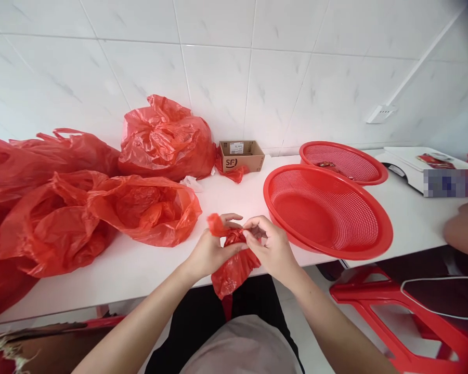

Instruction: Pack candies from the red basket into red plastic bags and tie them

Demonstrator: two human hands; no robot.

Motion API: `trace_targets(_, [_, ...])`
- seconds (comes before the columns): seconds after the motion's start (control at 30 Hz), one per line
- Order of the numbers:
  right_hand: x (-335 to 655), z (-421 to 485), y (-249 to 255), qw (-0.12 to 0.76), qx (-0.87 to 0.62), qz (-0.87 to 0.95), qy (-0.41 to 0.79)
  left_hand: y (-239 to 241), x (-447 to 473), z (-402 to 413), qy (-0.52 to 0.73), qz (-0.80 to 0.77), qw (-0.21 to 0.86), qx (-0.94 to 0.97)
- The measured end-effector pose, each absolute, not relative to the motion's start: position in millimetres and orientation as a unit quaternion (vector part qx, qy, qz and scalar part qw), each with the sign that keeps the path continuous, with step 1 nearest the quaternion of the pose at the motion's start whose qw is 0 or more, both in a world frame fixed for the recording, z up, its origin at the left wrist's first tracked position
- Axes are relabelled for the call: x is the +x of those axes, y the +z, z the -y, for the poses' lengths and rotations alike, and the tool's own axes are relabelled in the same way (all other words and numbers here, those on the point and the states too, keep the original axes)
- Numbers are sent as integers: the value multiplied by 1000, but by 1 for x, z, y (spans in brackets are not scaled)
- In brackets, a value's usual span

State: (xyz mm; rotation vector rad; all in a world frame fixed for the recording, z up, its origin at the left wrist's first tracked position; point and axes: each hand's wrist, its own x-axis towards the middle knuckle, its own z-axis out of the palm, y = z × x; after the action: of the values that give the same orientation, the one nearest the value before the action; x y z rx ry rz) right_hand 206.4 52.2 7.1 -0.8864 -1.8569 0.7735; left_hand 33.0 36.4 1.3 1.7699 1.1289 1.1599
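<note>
Both my hands grip a small red plastic bag [234, 272] at its gathered neck, above the table's front edge. The neck looks twisted or knotted, and the filled part hangs below my fingers. My left hand [212, 249] is closed round the neck, with a loose red end sticking up beside the thumb. My right hand [269, 246] pinches the neck from the other side between thumb and forefinger. What the bag contains cannot be made out. Just right of my hands stands a large red plastic basket [308, 213] with perforated sides.
Large red plastic bags [167, 140] crowd the table's left side, one of them open [148, 208]. A small cardboard box [242, 156] stands by the wall. Behind the near basket, a second red basket [347, 161] holds some packets. A person's arm [466, 228] and a red stool [398, 311] are at right.
</note>
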Motion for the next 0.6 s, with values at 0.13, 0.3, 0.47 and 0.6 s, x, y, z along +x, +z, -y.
trace_targets(0.13, [212, -58, 4, 433, -326, 825, 164, 3, 27, -36, 400, -447, 381, 704])
trace_targets(0.3, [223, -70, 4, 390, -262, 881, 57, 10, 19, -34, 394, -433, 413, 698])
trace_targets(0.47, [229, -70, 6, 393, -318, 819, 272, 9, 20, -35, 445, -410, 458, 651])
trace_targets(0.6, [219, -59, -1, 374, -340, 744, 438, 6, 22, -38, 471, -393, 443, 653])
